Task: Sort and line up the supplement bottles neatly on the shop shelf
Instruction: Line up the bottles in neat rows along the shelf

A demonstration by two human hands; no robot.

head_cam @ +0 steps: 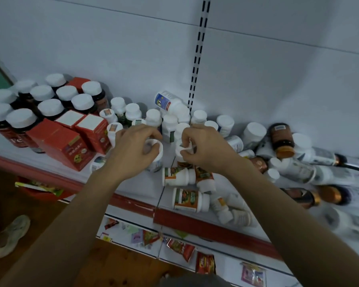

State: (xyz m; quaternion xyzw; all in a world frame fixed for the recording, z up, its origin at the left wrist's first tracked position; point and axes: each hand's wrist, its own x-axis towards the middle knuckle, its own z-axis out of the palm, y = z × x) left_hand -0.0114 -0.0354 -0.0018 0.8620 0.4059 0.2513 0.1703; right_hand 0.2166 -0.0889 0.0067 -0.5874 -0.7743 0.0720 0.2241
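Head view: left hand (133, 150) fingers (153, 132) wrap white bottle (157, 160).

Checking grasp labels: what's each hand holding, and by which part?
Left hand: white-capped bottle, gripped around its cap. Right hand: small white bottle, pinched at the top.

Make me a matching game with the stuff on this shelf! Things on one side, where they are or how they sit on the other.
Things:
1. red boxes
2. dark bottles with white caps
3. orange-label bottles
4. left hand

Places or states:
A. lying on their sides near the shelf's front edge
B. standing upright at the back left
C. gripping a white-capped bottle from above
D. standing in front of the dark bottles, on the left

Pairs: 1-D, 2-B, 3-A, 4-C
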